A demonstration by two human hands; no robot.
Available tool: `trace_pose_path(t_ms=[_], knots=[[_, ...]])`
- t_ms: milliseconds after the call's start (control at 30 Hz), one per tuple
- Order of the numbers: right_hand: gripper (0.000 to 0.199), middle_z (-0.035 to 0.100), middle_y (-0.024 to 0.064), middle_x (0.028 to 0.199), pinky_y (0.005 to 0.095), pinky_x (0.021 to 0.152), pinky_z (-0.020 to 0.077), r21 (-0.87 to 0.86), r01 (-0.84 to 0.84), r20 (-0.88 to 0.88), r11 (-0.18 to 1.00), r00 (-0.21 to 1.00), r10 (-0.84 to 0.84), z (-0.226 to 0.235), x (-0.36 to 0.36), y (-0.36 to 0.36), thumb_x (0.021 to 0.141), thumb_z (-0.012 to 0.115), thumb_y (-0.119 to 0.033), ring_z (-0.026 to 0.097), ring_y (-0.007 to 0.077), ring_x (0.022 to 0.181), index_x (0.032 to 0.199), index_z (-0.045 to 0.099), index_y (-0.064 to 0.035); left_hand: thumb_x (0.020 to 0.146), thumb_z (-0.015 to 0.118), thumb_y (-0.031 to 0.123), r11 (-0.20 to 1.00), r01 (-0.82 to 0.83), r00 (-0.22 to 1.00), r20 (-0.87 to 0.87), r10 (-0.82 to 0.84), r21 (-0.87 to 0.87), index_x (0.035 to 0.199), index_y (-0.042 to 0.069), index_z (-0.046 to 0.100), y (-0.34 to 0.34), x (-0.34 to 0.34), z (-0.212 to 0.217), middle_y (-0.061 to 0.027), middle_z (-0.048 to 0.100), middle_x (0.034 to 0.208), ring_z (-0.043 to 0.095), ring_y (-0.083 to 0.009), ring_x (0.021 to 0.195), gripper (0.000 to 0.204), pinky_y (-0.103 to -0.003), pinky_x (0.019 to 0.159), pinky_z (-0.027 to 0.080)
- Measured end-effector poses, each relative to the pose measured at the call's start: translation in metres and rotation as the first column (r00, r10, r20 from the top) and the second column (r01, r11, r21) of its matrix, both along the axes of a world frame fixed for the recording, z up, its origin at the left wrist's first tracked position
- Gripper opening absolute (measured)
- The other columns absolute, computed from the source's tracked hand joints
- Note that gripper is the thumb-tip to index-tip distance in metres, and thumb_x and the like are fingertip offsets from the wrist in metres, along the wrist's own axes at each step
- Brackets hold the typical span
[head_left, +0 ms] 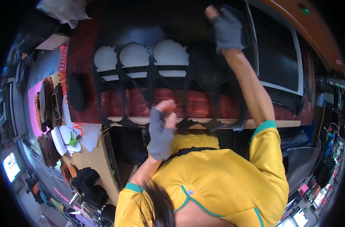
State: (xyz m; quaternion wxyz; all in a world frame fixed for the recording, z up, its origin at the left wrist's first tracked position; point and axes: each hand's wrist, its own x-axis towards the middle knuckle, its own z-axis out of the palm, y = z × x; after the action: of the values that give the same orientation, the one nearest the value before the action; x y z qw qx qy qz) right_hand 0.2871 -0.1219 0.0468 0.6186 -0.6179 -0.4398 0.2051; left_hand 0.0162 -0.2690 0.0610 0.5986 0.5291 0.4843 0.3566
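A black sheet (150, 83) with several rounded cut-out openings lies across the work surface and hangs at its near edge. Pale surface (170, 53) shows through the far parts of the openings, dark red surface through the near ones. My left hand (162, 130), in a grey fingerless glove, is over the near edge with its fingers curled in and nothing visible in them. My right hand (229, 30), gloved alike, reaches far right over the dark area. Its thumb sticks out; the other fingers are blurred against the dark, so any hold is hidden.
A black panel with a pale border (280, 53) lies at the right, below an orange-brown machine beam (293, 15). At the left, a red coiled hose (62, 64) hangs beside brown pieces (46, 98) and papers (90, 136). A wooden strip (270, 123) edges the table.
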Motion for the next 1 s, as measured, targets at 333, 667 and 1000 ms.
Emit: trace_pose_path(t_ms=[333, 667, 1000], knots=[[0.046, 0.061, 0.0133, 0.126, 0.0451, 0.111, 0.0405, -0.329, -0.635, 0.776, 0.699, 0.240, 0.584, -0.015, 0.033, -0.134, 0.084, 0.073, -0.017, 0.056, 0.0322, 0.123, 0.126, 0.057, -0.0102, 0.095, 0.056, 0.000, 0.740, 0.168, 0.749, 0.573, 0.334, -0.651, 0.130, 0.005, 0.047, -0.005, 0.102, -0.067, -0.0078, 0.056, 0.126, 0.057, -0.0153, 0.114, 0.036, -0.028, 0.101, 0.045], [0.029, 0.070, 0.0042, 0.095, 0.0282, 0.074, 0.0531, -0.028, -0.110, 0.340, 0.994, 0.934, 0.113, 0.003, 0.078, -0.051, 0.097, 0.065, -0.028, 0.065, 0.0148, 0.083, 0.117, 0.069, -0.0074, 0.093, 0.054, -0.002, 0.935, 0.097, 0.930, 0.366, 0.037, -0.341, 0.133, 0.000, 0.047, -0.018, 0.090, -0.049, -0.0108, 0.056, 0.130, 0.057, -0.0181, 0.108, 0.040, -0.029, 0.096, 0.044], [0.044, 0.063, 0.0122, 0.127, 0.0439, 0.108, 0.0447, -0.106, -0.481, 0.878, 0.870, 0.366, 0.309, -0.007, 0.120, -0.174, 0.084, 0.068, -0.002, 0.059, 0.0311, 0.122, 0.127, 0.059, -0.0084, 0.090, 0.061, -0.004, 0.796, 0.317, 0.877, 0.479, -0.038, -0.516, 0.139, 0.002, 0.042, -0.046, 0.157, -0.066, -0.0086, 0.049, 0.132, 0.049, -0.0176, 0.125, 0.052, -0.029, 0.106, 0.041]])
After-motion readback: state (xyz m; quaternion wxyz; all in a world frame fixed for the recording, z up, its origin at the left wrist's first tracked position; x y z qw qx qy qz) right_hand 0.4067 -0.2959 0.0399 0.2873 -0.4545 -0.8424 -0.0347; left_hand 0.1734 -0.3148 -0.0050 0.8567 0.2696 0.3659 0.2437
